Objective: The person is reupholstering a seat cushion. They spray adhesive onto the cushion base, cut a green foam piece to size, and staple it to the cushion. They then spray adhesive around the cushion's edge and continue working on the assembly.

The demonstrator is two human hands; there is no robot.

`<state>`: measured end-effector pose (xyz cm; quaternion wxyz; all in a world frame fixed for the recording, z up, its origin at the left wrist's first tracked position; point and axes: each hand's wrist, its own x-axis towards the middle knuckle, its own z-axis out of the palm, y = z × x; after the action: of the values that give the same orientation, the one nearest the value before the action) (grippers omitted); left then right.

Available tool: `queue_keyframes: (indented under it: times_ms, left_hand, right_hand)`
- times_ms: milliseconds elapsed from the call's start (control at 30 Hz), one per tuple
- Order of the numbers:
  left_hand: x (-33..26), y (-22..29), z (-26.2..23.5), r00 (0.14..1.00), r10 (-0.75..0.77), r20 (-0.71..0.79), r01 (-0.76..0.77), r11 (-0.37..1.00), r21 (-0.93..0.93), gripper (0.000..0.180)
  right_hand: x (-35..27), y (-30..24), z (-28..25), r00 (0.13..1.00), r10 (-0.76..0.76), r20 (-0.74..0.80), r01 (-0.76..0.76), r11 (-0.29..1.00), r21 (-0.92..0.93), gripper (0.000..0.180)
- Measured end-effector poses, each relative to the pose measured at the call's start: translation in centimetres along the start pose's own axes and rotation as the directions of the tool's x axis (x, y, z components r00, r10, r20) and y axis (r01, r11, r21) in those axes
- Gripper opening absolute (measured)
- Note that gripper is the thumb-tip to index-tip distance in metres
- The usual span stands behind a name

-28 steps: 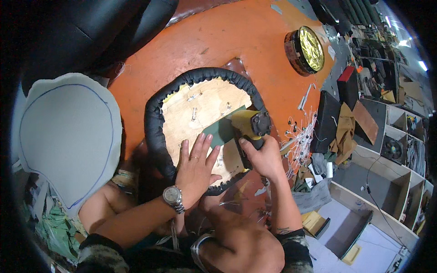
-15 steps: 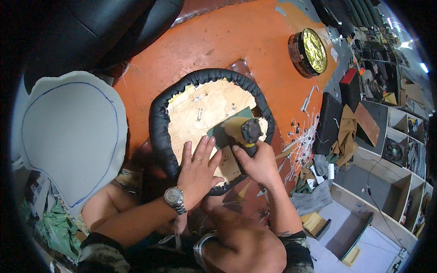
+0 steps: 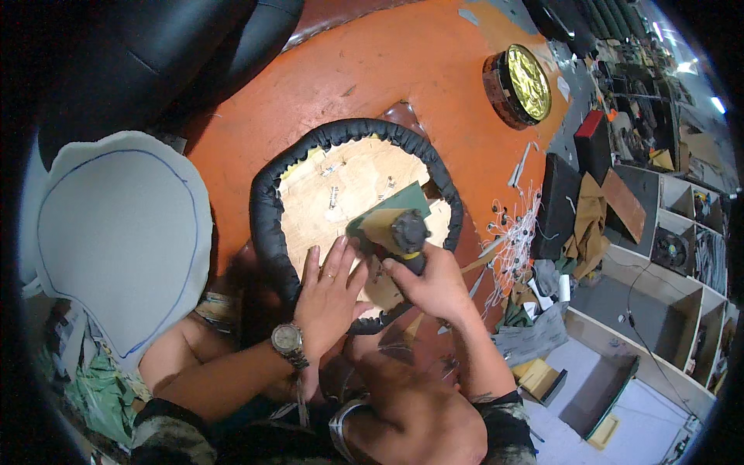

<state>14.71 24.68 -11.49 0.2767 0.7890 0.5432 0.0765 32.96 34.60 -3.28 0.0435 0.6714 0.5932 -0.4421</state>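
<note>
A rounded seat pad lies face down, its black cover gathered in pleats round a pale plywood board. My right hand is closed around the handle of a staple gun with a dark rounded cap. The gun sits over a dark green piece of sheet on the board's right part. My left hand, fingers stretched, lies flat on the board beside the gun, its fingertips near the green piece. A wristwatch is on the left wrist. The gun's nose is hidden.
At the left stands a pale shaped panel with a blue outline. Beyond the pad, an orange surface carries a round tin with gold lining. To the right lie tangled white cords, scraps and compartmented shelving.
The staple gun and my right hand have shifted slightly left and nearer to me over the green piece. My left hand has slid a little left, still flat. The view has shifted slightly.
</note>
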Motion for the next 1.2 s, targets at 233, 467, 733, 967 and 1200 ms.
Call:
queue_keyframes:
  times_ms: [233, 467, 733, 967, 1200]
  left_hand:
    - [5.1, -0.7, -1.8, 0.998, -0.054, -0.025, 0.052, 0.995, -0.09, 0.063]
    - [8.6, -2.0, -2.5, 0.991, 0.12, -0.055, -0.12, 0.993, 0.007, 0.021]
    - [10.0, -3.4, -2.8, 0.979, 0.041, -0.2, -0.1, 0.95, -0.294, 0.012]
    - [8.0, -2.4, -2.5, 0.953, 0.156, -0.258, -0.207, 0.961, -0.184, 0.01]
    - [8.1, -2.5, -2.9, 0.929, 0.28, -0.241, -0.305, 0.95, -0.071, 0.009]
  right_hand:
    - [-3.2, 5.2, -4.5, 0.941, 0.198, -0.275, -0.048, 0.882, 0.469, 0.027]
    - [-4.2, 9.4, -3.8, 0.945, 0.274, -0.177, -0.176, 0.885, 0.431, 0.029]
    - [-3.6, 12.3, -1.6, 0.947, 0.283, -0.154, -0.189, 0.875, 0.446, 0.043]
    - [-3.4, 12.5, -1.8, 0.963, 0.2, -0.178, -0.113, 0.906, 0.407, 0.043]
    - [-3.3, 12.7, -1.6, 0.964, 0.195, -0.179, -0.097, 0.889, 0.448, 0.042]
